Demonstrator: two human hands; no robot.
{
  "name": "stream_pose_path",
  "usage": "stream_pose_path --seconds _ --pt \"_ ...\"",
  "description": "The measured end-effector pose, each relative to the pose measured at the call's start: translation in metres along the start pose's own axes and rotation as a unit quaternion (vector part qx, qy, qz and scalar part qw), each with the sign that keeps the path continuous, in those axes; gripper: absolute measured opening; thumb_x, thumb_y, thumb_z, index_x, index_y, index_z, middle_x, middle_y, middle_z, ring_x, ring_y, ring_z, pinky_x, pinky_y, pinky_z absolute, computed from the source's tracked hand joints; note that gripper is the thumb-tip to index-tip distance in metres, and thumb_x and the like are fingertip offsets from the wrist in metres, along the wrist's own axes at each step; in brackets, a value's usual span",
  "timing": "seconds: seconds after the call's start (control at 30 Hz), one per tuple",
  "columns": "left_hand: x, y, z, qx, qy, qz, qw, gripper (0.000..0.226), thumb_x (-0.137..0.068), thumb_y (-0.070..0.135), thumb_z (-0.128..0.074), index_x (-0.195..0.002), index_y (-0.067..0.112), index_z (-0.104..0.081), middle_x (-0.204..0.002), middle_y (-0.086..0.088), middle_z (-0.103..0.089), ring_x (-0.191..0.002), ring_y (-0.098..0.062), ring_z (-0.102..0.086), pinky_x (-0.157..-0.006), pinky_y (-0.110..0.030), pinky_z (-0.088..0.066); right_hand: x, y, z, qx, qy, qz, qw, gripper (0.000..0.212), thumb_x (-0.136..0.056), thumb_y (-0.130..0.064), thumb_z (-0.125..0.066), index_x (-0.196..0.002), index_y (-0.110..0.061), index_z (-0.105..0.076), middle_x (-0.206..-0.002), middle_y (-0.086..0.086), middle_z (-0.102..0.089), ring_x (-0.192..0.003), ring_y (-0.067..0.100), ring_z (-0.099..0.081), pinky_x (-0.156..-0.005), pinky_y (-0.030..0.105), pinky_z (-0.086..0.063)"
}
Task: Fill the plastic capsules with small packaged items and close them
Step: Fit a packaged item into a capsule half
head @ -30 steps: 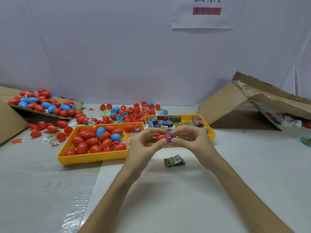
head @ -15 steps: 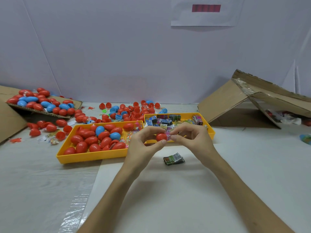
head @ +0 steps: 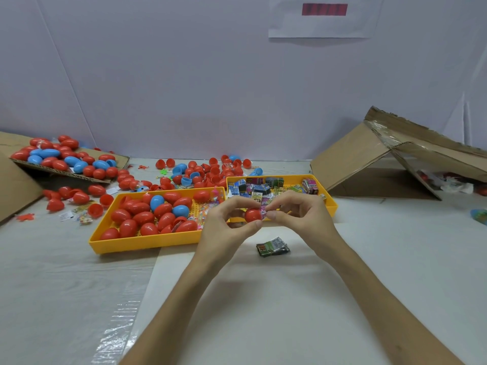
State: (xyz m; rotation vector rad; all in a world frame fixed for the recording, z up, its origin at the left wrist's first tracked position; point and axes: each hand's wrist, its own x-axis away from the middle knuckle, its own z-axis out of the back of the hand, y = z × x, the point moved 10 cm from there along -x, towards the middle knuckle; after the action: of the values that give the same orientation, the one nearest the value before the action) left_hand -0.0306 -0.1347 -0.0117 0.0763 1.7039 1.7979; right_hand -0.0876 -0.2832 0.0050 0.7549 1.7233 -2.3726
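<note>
Little shifts over the past second: both hands stay bunched together above the near rim of the right yellow tray (head: 332, 206), while the view dips slightly and the paper notice (head: 324, 19) on the wall slides toward the top edge. The left hand (head: 226, 222) grips a red capsule (head: 252, 215), thumb and forefinger curled round it. The right hand (head: 297, 214) pinches a pink packet (head: 263, 212) at the capsule's mouth, fingertips touching the plastic. With the packet still showing at the opening, the filling step looks unfinished and closing appears yet to come; where the matching half lies cannot be told.

A spare packet (head: 272, 246) sits on the white table (head: 290, 299) just below the hands, apart from both. Behind them the right tray holds more packets, and the left yellow tray (head: 147, 245), just beside it, holds red and blue capsules. Loose capsules (head: 210, 169) are scattered beyond the trays, toward the wall.

Open room lies toward the person, where the table is bare between the forearms. A cardboard box (head: 350, 164) leans well off to the right, and cardboard (head: 15, 191) flanks the far left. Tray rims are the nearest edges, and a downward move would likely meet the spare packet first.
</note>
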Motion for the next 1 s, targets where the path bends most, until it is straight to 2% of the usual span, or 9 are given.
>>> stream_pose_path --seconds 0.37,0.53,0.63,0.7,0.77,0.9,1.0 --pt "0.000 -0.003 -0.003 0.006 -0.005 0.006 1.000 0.026 -0.082 0.011 -0.083 -0.096 0.030 -0.073 -0.096 0.018 -0.073 -0.090 -0.003 -0.069 -0.070 -0.013 -0.054 -0.001 0.001 -0.001 0.024 -0.003 0.005 1.000 0.019 -0.083 -0.006 -0.080 -0.083 -0.025 -0.078 -0.085 -0.007 -0.071 -0.070 0.008 -0.063 -0.065 0.026 -0.053" --pt "-0.001 -0.005 -0.002 -0.003 0.004 0.016 1.000 0.024 -0.082 0.015 -0.084 -0.095 0.032 -0.073 -0.094 0.019 -0.074 -0.088 -0.003 -0.072 -0.069 -0.013 -0.054 0.000 0.001 0.000 0.049 0.016 0.014 0.999 0.022 -0.081 -0.011 -0.083 -0.091 -0.029 -0.076 -0.089 -0.006 -0.071 -0.071 0.013 -0.065 -0.066 0.042 -0.056" --pt "-0.001 -0.008 0.001 0.000 0.020 0.028 0.999 0.022 -0.081 0.015 -0.084 -0.094 0.029 -0.073 -0.093 0.018 -0.074 -0.086 -0.003 -0.072 -0.069 -0.013 -0.054 0.002 -0.001 0.002 0.071 0.055 0.031 0.995 0.029 -0.077 -0.020 -0.086 -0.096 -0.035 -0.070 -0.086 -0.015 -0.063 -0.067 0.011 -0.060 -0.061 0.033 -0.053" --pt "-0.001 -0.011 0.003 0.014 0.033 0.042 0.998 0.020 -0.081 0.015 -0.084 -0.095 0.025 -0.074 -0.092 0.016 -0.075 -0.085 -0.004 -0.072 -0.069 -0.015 -0.054 0.005 -0.005 0.006 0.084 0.096 0.050 0.991 0.028 -0.077 -0.026 -0.085 -0.093 -0.033 -0.063 -0.078 -0.016 -0.055 -0.063 0.011 -0.053 -0.057 0.026 -0.048" --pt "-0.001 -0.015 0.007 0.048 0.047 0.062 0.996 0.020 -0.080 0.015 -0.085 -0.096 0.020 -0.074 -0.092 0.011 -0.076 -0.083 -0.006 -0.072 -0.070 -0.016 -0.055 0.008 -0.013 0.006 0.098 0.126 0.083 0.984 0.022 -0.081 -0.026 -0.080 -0.087 -0.030 -0.059 -0.071 -0.014 -0.051 -0.061 0.012 -0.050 -0.055 0.025 -0.044" --pt "0.001 -0.021 0.011 0.109 0.063 0.098 0.987 0.022 -0.078 0.016 -0.084 -0.098 0.017 -0.074 -0.093 0.002 -0.077 -0.087 -0.013 -0.074 -0.074 -0.022 -0.057 0.015 -0.026 -0.009 0.135 0.110 0.141 0.975 0.017 -0.081 -0.019 -0.077 -0.088 -0.019 -0.062 -0.083 -0.011 -0.059 -0.069 0.013 -0.062 -0.058 0.030 -0.050" --pt "0.003 -0.026 0.011 0.161 0.074 0.128 0.976 0.032 -0.069 0.025 -0.085 -0.097 0.015 -0.074 -0.100 -0.007 -0.076 -0.100 -0.025 -0.073 -0.087 -0.036 -0.059 0.019 -0.026 -0.017 0.150 0.097 0.157 0.971 0.030 -0.078 -0.014 -0.083 -0.100 -0.017 -0.063 -0.097 -0.007 -0.063 -0.080 0.013 -0.068 -0.065 0.032 -0.054"
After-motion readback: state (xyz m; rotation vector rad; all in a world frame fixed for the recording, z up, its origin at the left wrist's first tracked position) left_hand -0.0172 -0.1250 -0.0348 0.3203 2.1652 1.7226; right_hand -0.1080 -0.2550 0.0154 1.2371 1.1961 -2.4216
